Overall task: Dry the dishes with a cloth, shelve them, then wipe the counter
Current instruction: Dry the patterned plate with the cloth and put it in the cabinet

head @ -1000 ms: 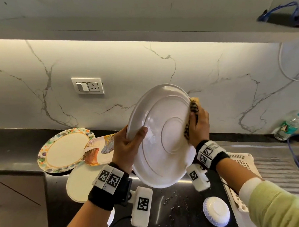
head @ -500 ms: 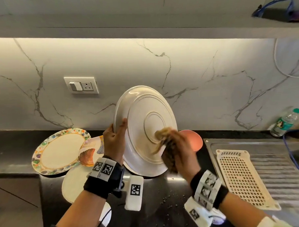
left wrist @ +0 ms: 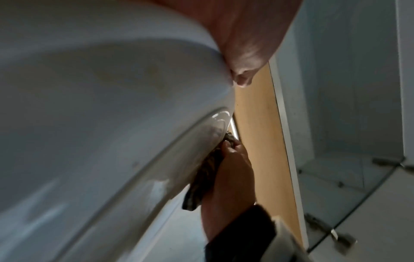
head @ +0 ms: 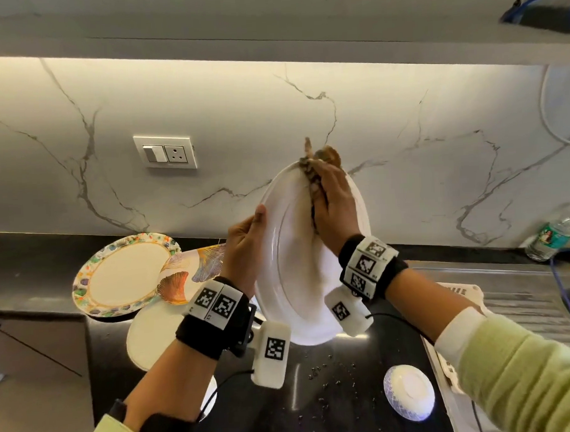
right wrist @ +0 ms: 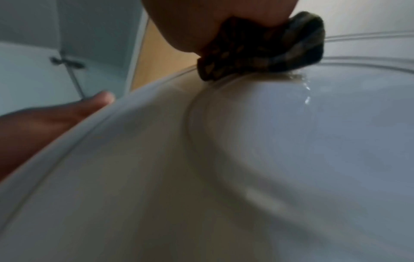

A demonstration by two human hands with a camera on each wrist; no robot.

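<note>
A large white plate (head: pixel 295 264) is held on edge above the black counter (head: pixel 343 393). My left hand (head: pixel 246 247) grips its left rim, thumb on the near face (left wrist: pixel 244 74). My right hand (head: pixel 334 207) presses a brown patterned cloth (head: pixel 312 169) against the plate's upper part, near the top rim. The right wrist view shows the cloth (right wrist: pixel 264 51) bunched under my palm on the plate (right wrist: pixel 224 168), with a wet smear beside it. The left wrist view shows the same cloth (left wrist: pixel 203 180) between my right hand and the plate (left wrist: pixel 112 124).
A floral-rimmed plate (head: pixel 123 275), a shell-patterned plate (head: pixel 194 272) and a plain plate (head: pixel 151 332) lie on the counter at left. A small white bowl (head: pixel 409 391) sits upside down at front right. Crumbs (head: pixel 329 370) dot the counter. A white rack (head: pixel 457 293) and a water bottle (head: pixel 555 233) are at right.
My right hand with the cloth has moved from the plate's lower middle up to its top rim. The plate has turned, so a different face is toward me.
</note>
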